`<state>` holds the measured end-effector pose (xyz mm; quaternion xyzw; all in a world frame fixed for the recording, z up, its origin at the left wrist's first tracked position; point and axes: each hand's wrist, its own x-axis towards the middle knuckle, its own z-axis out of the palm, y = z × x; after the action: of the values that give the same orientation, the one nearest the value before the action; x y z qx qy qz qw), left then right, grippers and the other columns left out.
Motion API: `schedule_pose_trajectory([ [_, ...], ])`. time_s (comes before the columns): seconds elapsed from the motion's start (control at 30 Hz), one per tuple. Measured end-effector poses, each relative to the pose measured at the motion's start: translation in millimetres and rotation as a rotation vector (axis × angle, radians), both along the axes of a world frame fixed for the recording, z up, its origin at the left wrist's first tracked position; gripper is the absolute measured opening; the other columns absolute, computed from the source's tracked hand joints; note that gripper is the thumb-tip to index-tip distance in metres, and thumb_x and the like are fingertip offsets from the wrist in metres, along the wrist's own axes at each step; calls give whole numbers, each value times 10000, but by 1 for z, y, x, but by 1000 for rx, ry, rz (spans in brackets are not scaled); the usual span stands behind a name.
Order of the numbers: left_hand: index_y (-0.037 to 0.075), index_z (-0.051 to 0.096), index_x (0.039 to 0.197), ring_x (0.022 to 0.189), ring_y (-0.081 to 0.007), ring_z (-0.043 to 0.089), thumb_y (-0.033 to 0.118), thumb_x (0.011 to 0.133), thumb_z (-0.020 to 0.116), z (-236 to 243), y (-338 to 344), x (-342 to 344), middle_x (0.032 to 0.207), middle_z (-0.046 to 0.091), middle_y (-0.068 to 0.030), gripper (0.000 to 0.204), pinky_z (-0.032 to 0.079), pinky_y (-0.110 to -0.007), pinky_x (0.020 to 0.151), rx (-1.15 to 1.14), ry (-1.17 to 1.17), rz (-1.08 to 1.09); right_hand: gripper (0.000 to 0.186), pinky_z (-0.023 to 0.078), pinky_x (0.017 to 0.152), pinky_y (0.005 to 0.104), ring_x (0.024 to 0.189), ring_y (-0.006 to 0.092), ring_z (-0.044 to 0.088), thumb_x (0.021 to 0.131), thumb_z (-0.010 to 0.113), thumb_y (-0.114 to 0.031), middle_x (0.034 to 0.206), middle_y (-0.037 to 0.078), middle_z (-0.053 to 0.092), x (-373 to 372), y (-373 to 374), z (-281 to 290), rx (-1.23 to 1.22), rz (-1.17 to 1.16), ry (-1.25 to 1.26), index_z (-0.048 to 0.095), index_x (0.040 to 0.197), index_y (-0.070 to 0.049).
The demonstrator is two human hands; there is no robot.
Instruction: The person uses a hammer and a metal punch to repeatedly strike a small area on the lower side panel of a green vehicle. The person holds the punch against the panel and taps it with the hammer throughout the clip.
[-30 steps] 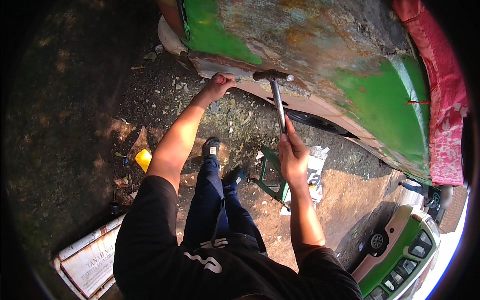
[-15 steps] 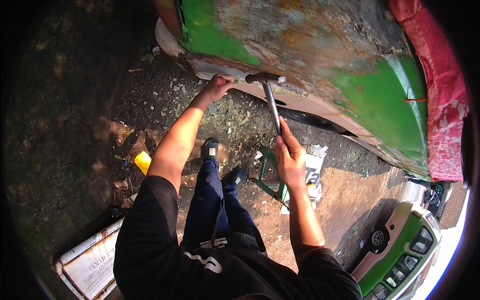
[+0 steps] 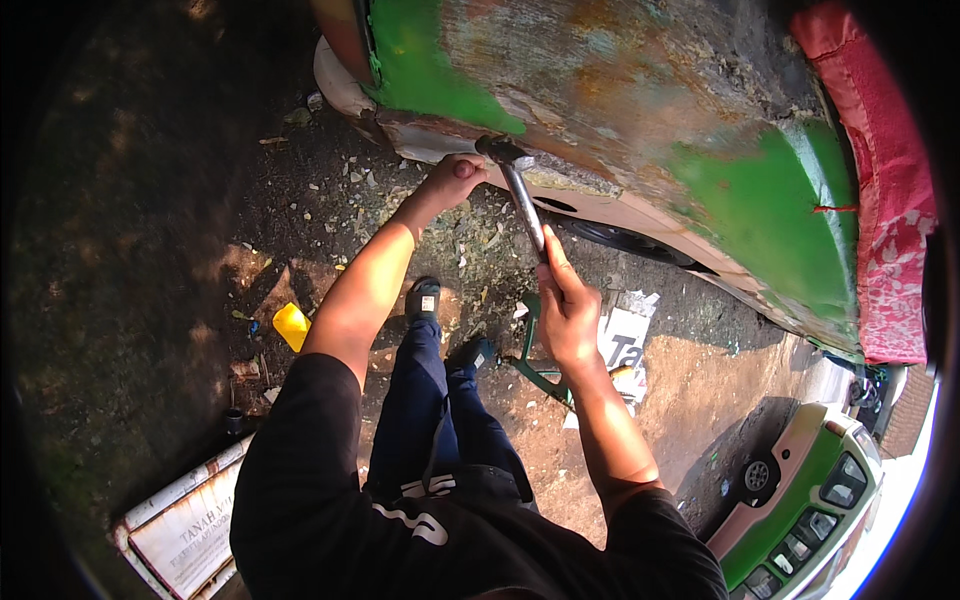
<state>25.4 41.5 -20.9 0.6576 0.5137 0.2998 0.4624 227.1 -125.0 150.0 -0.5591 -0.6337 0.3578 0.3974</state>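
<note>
My right hand (image 3: 568, 310) is wrapped round the metal handle of a hammer (image 3: 522, 200). The hammer's head is up beside my left fist, close to the lower edge of the vehicle body panel (image 3: 600, 90). My left hand (image 3: 455, 180) is closed at that same edge; what its fingers grip, if anything, is hidden. The panel has green paint, with a wide scraped area of bare, brown and rusty metal. Along its lower edge runs a broken, flaking strip (image 3: 575, 178), just right of the hammer head.
A green stool frame (image 3: 530, 350) stands by my feet, with a printed sheet (image 3: 627, 335) beside it. Yellow plastic (image 3: 291, 326) and flakes litter the ground. A rusty-framed sign (image 3: 190, 530) lies lower left. Red cloth (image 3: 885, 200) hangs at right; a green-and-white vehicle (image 3: 800, 500) is parked lower right.
The hammer has swung left, its head now right beside my left fist. My right hand moved slightly left and up with it; my left hand shifted a little to the right.
</note>
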Motion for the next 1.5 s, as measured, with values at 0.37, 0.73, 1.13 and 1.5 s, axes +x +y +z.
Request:
schedule_pose_trajectory([
  [0.37, 29, 572, 787, 749, -134, 531, 173, 882, 613, -26, 5, 4, 750, 562, -60, 177, 435, -322, 701, 0, -184, 105, 421, 452, 877, 239, 1149, 124, 554, 963, 538, -24, 1304, 157, 603, -3, -1, 9, -143, 32, 41, 507, 1382, -60],
  [0.73, 59, 503, 711, 653, -99, 464, 117, 881, 617, -12, -5, 16, 667, 483, 9, 213, 409, -316, 620, 1, -143, 199, 441, 520, 748, 295, 897, 305, 711, 948, 568, -63, 1054, 274, 635, -5, 6, -12, 141, 30, -17, 516, 1381, -126],
  [1.13, 5, 458, 712, 636, -251, 454, -16, 854, 626, -65, -84, 16, 724, 442, -91, 221, 389, -343, 603, 349, -236, 149, 412, 471, 727, 220, 790, 57, 569, 954, 562, -39, 1191, 144, 674, 44, -30, -8, -270, -81, 38, 531, 1364, -64],
  [1.5, 5, 423, 700, 623, -205, 405, -52, 830, 634, -23, -89, 11, 711, 396, -71, 255, 380, -313, 607, 384, -152, 158, 419, 428, 620, 219, 684, 35, 468, 958, 587, -149, 823, -1, 642, 63, -54, -2, -420, -151, 143, 539, 1371, -101],
])
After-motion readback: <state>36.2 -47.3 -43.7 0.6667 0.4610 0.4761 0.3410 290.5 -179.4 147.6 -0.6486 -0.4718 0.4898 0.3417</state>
